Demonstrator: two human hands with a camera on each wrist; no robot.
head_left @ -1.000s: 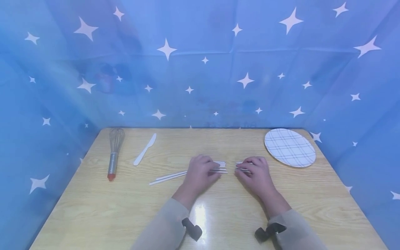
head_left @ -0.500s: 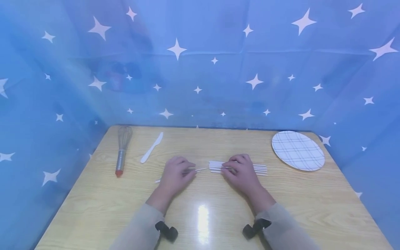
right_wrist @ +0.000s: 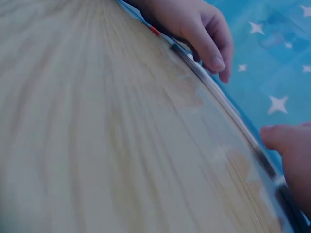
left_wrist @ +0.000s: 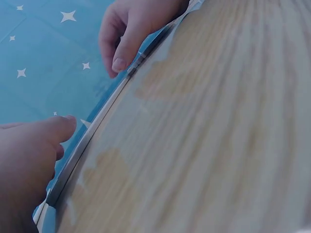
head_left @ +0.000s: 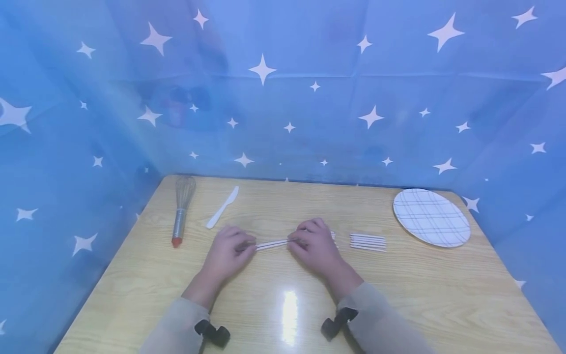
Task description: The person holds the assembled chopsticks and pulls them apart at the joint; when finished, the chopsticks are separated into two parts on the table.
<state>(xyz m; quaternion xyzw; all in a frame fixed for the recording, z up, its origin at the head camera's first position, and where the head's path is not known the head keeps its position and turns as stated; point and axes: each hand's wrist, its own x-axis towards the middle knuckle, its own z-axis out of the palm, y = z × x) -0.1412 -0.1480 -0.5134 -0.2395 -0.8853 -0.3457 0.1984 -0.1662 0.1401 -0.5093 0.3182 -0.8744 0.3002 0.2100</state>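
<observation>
In the head view, two thin white sticks [head_left: 272, 244] lie side by side between my hands, low over the table. My left hand [head_left: 229, 250] pinches their left end, and the fingers of my right hand [head_left: 315, 246] are curled at the right end. Right of that hand lies a row of several similar sticks [head_left: 368, 242]; a few more stick ends show right beside the hand, partly hidden by it. The left wrist view shows my left hand [left_wrist: 22, 170] at lower left. In the right wrist view, my right hand [right_wrist: 296, 160] is at the edge. Fingertip contact is unclear there.
On the wooden table [head_left: 247, 305] a whisk [head_left: 181, 214] with a red handle end lies at far left, beside a white knife [head_left: 222, 207]. A white plaid plate [head_left: 431, 218] is at the back right. A blue star-patterned cloth [head_left: 309, 59] hangs behind.
The left hand has moved left, away from the row, with the two sticks. The right hand has come off the row and over to their right end. The head view has shifted slightly.
</observation>
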